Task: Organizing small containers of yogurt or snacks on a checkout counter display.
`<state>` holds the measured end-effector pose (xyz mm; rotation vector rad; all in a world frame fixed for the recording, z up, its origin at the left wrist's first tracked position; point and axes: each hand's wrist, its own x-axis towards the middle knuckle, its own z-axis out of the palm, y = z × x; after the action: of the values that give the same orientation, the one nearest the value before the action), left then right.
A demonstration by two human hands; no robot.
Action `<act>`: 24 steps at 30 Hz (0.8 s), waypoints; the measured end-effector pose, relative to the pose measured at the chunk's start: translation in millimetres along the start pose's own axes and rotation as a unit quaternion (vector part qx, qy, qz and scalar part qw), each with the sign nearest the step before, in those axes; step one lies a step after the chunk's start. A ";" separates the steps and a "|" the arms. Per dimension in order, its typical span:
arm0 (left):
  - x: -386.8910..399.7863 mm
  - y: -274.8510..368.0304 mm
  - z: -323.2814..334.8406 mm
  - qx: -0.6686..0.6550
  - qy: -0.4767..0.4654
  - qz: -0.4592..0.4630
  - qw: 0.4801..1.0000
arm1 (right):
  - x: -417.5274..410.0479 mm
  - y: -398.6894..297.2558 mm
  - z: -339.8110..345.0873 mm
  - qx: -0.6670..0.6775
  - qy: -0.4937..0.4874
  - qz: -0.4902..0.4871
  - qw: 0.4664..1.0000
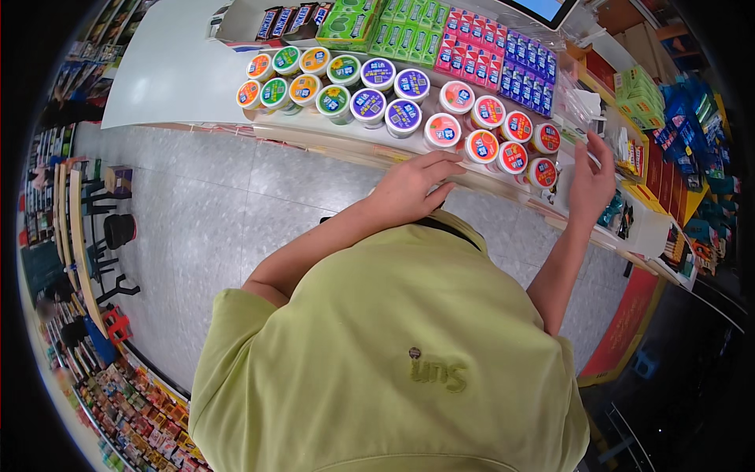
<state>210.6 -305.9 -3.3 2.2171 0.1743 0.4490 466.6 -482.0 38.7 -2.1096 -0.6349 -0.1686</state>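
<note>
My left hand (416,186) rests at the front edge of the display shelf, below a tub with a pale pink lid (443,130); its fingers are apart and no object shows in it. At the shelf's right end is my right hand (591,177), raised beside the red-lidded tubs (542,173), fingers bent and apart, nothing visible in it. Two rows of round gum tubs stand upright, with orange, green, purple (403,118), pink and red lids. Behind them are green gum packs (407,41), pink packs (470,50), blue-purple packs (528,74) and a box with Snickers bars (289,22).
A white counter (171,65) extends to the left. A screen (545,9) stands at the back. Green boxes (640,97) and blue packets (690,127) are at the right. Grey tiled floor (194,194) lies below the shelf, with stocked racks at the lower left.
</note>
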 end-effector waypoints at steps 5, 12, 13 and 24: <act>-10.9 -2.7 -10.4 -0.064 0.008 -0.049 0.997 | -8.1 -21.1 -0.4 0.208 0.013 0.036 0.977; -21.6 -10.0 -22.6 -0.087 0.018 -0.077 0.993 | -12.9 -48.4 1.2 0.273 0.055 0.089 0.956; -23.1 -11.5 -24.0 -0.091 0.019 -0.086 0.992 | -13.8 -43.8 0.6 0.245 0.021 0.091 0.965; -27.3 -32.2 -42.5 -0.132 -0.009 -0.076 0.988 | -67.4 -69.4 69.7 -0.209 -0.198 -0.137 0.948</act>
<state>170.2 -262.3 -10.7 1.9321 0.2562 0.3462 366.1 -419.3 25.2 -2.4784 -1.2223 -0.0307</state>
